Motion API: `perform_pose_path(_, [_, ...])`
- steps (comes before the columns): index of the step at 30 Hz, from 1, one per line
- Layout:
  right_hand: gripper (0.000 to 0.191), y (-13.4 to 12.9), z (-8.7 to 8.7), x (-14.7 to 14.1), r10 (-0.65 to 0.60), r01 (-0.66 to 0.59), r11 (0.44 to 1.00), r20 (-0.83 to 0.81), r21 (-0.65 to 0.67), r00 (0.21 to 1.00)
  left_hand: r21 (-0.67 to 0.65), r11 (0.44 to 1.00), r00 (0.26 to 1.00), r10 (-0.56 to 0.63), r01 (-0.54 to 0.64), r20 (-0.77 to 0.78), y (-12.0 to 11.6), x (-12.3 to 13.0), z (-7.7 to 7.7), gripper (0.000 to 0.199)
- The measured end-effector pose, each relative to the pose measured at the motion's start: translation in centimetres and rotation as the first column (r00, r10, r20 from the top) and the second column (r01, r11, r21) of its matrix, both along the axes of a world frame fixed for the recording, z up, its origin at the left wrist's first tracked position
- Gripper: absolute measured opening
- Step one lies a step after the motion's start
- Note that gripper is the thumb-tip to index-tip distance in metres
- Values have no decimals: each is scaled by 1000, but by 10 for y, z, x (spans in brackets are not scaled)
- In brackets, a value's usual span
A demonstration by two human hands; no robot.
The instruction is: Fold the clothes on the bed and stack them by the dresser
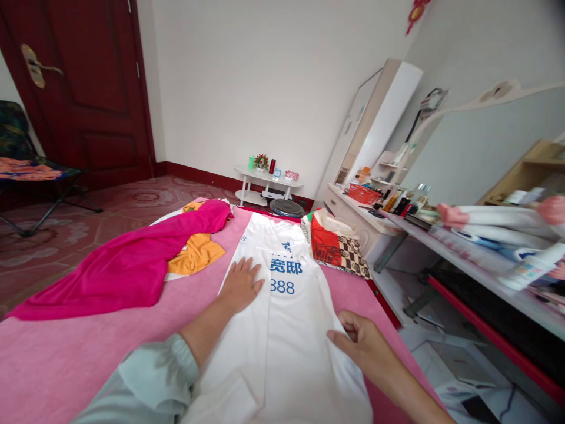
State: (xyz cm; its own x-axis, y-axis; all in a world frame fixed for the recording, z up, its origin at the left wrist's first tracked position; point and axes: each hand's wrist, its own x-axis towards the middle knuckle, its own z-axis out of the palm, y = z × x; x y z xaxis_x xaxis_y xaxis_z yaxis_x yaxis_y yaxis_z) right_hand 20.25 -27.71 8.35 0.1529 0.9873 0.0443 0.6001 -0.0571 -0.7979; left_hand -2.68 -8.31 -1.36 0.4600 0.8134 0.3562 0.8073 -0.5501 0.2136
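Observation:
A white T-shirt [295, 330] with blue printed characters and digits lies on the pink bed cover [176, 347], its left side folded inward over the middle. My left hand [241, 285] rests flat on that folded part, fingers spread. At the shirt's right edge, my right hand [359, 338] pinches the fabric between thumb and fingers. To the left lie a magenta garment [119, 265] and an orange one [198, 253], loosely heaped. Beyond my right hand is a folded patterned pile of clothes [335, 241] in red, black and cream.
A white dressing table [392, 224] with bottles and a red basket [364, 193] runs along the right, below a mirror [489, 159]. A low white stand [269, 176] is by the far wall. At the left stand a folding chair [39, 171] and a dark red door [83, 88].

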Motion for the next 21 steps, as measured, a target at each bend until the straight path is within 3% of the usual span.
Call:
perform_pose_path(3, [27, 9, 4, -41, 81, -79, 997, -106, 24, 991, -21, 1000, 1000, -13, 13, 19, 2, -1, 2, 47])
perform_pose_path(6, [16, 9, -9, -69, 227, -229, 972, -31, -61, 973, -46, 999, 997, -23, 26, 68, 5, -3, 5, 47])
perform_pose_path(9, [27, 23, -16, -78, 406, -395, 910, 73, -127, 911, -74, 997, 991, -6, 16, 137, 6, -4, 9, 46])
perform_pose_path(11, [18, 50, -10, -72, 445, -439, 896, 139, -74, 885, -90, 996, 985, 6, 10, 174, 7, -3, 11, 45])
perform_pose_path(12, [17, 69, -6, -65, 426, -430, 903, 190, -24, 884, -94, 995, 983, 7, 11, 185, 7, -3, 12, 44])
perform_pose_path(15, [19, 138, 6, -33, 143, -239, 952, 415, 189, 899, -98, 995, 981, -3, 22, 193, 8, -2, 13, 41])
perform_pose_path(18, [27, 201, 6, 4, -148, -7, 968, 595, 251, 790, -108, 994, 980, -9, 31, 199, 10, -2, 12, 38])
perform_pose_path(21, [46, 243, -6, 27, -267, 170, 963, 697, 207, 666, -110, 993, 978, -5, 29, 210, 12, -2, 11, 38])
